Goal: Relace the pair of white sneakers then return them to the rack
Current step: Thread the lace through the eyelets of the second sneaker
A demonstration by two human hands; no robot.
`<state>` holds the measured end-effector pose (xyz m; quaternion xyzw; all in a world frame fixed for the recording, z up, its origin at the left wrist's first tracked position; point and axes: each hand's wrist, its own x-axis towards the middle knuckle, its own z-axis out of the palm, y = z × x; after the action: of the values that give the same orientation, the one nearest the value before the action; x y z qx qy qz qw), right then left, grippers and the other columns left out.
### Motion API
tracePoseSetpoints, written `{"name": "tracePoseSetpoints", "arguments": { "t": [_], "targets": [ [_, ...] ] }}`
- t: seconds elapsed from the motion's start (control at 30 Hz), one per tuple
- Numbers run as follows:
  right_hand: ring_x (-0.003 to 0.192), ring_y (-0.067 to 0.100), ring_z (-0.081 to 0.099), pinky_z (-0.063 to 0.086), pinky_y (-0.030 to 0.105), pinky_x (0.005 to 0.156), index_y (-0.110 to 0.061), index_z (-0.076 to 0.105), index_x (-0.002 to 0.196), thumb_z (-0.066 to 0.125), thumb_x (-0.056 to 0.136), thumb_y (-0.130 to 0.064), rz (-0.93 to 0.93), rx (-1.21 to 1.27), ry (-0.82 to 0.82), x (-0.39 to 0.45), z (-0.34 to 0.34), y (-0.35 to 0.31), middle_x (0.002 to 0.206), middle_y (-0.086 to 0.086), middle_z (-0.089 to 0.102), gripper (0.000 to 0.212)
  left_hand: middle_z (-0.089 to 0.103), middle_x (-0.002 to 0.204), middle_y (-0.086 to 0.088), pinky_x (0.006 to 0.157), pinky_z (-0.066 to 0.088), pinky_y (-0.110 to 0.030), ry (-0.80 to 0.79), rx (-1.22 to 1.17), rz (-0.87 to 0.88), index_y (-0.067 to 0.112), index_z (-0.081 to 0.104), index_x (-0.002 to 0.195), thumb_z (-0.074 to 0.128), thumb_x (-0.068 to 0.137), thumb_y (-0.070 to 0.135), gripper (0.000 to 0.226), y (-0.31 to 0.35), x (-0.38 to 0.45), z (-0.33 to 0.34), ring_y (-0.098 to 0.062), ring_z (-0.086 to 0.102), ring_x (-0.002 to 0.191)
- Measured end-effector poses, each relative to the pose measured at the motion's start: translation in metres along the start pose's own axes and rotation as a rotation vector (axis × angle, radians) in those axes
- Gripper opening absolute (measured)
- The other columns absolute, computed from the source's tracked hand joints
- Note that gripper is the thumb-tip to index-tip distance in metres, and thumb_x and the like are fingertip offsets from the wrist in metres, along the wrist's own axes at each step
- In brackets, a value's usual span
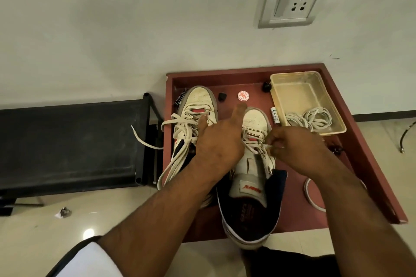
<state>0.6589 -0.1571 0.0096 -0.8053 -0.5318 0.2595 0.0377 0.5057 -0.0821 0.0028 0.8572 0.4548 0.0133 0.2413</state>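
Fingers [273,141] of the right hand [297,148] pinch the lace [253,149]; left hand [219,141] fingers relaxed.

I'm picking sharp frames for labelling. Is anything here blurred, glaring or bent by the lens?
Head view: the left hand is motion-smeared at its fingertips; the right hand and lace are slightly soft; a glare spot sits on the floor; the wide lens bows the tray edges.

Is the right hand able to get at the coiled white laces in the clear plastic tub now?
Probably yes. The coiled white laces lie in the open-topped clear plastic tub, just beyond the right hand, nothing between. But its fingers pinch the right sneaker's lace, so release first.
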Motion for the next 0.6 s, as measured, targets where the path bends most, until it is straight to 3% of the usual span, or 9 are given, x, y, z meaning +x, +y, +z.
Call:
{"name": "tracePoseSetpoints", "arguments": {
  "t": [0.07, 0.17, 0.23, 0.33, 0.4, 0.5, 0.6],
  "targets": [
    [0.100, 0.008, 0.059, 0.039, 0.038, 0.098, -0.039, 0.059, 0.087, 0.075, 0.080, -0.036, 0.018, -0.009, -0.044, -0.005, -0.003, 0.000, 0.087, -0.021, 0.060, 0.017, 0.069, 0.099, 0.000, 0.116, 0.014, -0.053, -0.018, 0.031, -0.020, 0.030, 0.020, 0.146, 0.063, 0.085, 0.020, 0.075, -0.001, 0.002, 0.000, -0.026, 0.067, 0.098],
    [0.109, 0.008, 0.055, 0.032, 0.039, 0.103, -0.038, 0.055, 0.119, 0.077, 0.079, -0.033, -0.030, -0.017, -0.032, -0.010, -0.003, -0.006, 0.109, -0.021, 0.057, 0.046, 0.067, 0.116, 0.000, 0.109, 0.022, -0.048, -0.055, 0.030, -0.027, 0.029, 0.034, 0.142, 0.064, 0.088, 0.025, 0.063, -0.001, 0.005, -0.005, -0.026, 0.062, 0.111],
    [0.114, 0.010, 0.054, 0.031, 0.045, 0.108, -0.037, 0.048, 0.129, 0.077, 0.080, -0.028, -0.067, -0.034, -0.018, -0.009, -0.001, -0.009, 0.117, -0.019, 0.053, 0.058, 0.061, 0.131, 0.004, 0.108, 0.021, -0.044, -0.086, 0.011, -0.031, 0.029, 0.045, 0.139, 0.062, 0.093, 0.029, 0.050, 0.000, 0.007, -0.015, -0.021, 0.054, 0.124],
    [0.098, 0.008, 0.060, 0.043, 0.044, 0.100, -0.033, 0.061, 0.112, 0.079, 0.078, -0.021, -0.101, 0.017, -0.035, -0.004, 0.002, -0.005, 0.101, -0.018, 0.064, 0.040, 0.060, 0.132, 0.006, 0.111, 0.021, -0.041, -0.117, -0.024, -0.062, 0.032, 0.053, 0.136, 0.061, 0.094, 0.018, 0.044, -0.004, 0.010, -0.033, -0.016, 0.050, 0.127],
    [0.085, 0.008, 0.064, 0.052, 0.033, 0.086, -0.025, 0.068, 0.105, 0.079, 0.079, -0.016, -0.093, 0.085, -0.064, -0.001, 0.005, -0.002, 0.085, -0.013, 0.068, 0.029, 0.065, 0.121, 0.007, 0.110, 0.022, -0.040, -0.080, 0.005, -0.085, 0.033, 0.061, 0.128, 0.064, 0.092, 0.012, 0.042, -0.010, 0.011, -0.042, -0.014, 0.053, 0.121],
    [0.075, 0.002, 0.065, 0.042, 0.008, 0.062, -0.020, 0.075, 0.090, 0.076, 0.082, -0.011, -0.089, 0.132, -0.002, 0.003, 0.005, 0.008, 0.079, -0.013, 0.070, 0.012, 0.068, 0.112, 0.009, 0.095, 0.034, -0.034, 0.042, 0.064, -0.163, 0.032, 0.069, 0.110, 0.061, 0.092, 0.009, 0.030, -0.025, 0.015, -0.057, -0.016, 0.060, 0.109],
    [0.067, -0.004, 0.061, 0.041, 0.006, 0.059, -0.022, 0.076, 0.087, 0.069, 0.085, -0.005, -0.044, 0.152, -0.005, 0.000, 0.002, 0.017, 0.072, -0.018, 0.069, 0.018, 0.068, 0.104, 0.007, 0.095, 0.026, -0.042, 0.229, 0.216, -0.307, 0.030, 0.069, 0.095, 0.056, 0.089, 0.009, 0.025, -0.053, 0.014, -0.078, -0.023, 0.059, 0.104]
  ]
}}
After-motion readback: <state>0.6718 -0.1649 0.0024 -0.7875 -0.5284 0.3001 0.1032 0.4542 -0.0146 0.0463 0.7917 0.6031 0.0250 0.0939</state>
